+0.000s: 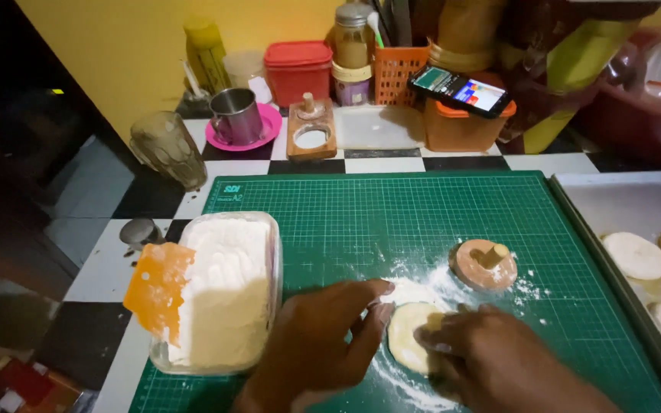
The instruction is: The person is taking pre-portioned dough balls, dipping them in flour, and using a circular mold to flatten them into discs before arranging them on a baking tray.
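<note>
**Both hands on a disc of dough**

We see our right hand (491,359) lying over the right edge of a flat, pale round disc of dough (409,334), fingers curled down onto it and pressing rather than gripping. Our left hand (323,340) rests just left of the disc, fingers loosely spread, the forefinger tip reaching the disc's upper left rim; it holds nothing. The disc lies in a dusting of white flour (415,291) on a green gridded cutting mat (392,206) that covers the black-and-white chequered surface (101,268).

Just beyond the right hand, apart from the disc, stands a round wooden dough stamp with a short peg handle (484,263). Left of the left hand sits a clear rectangular plastic tub full of white flour (223,294), with an orange plastic scraper (157,289) leaning on its left rim. At the mat's right edge lies a grey metal baking tray (621,203) bearing several pale dough rounds (635,255).

Farther back we see a steel mug on a pink saucer (236,116), a wooden mould block (311,130), a red-lidded container (297,70) and a phone (459,90) resting on an orange tub.
</note>
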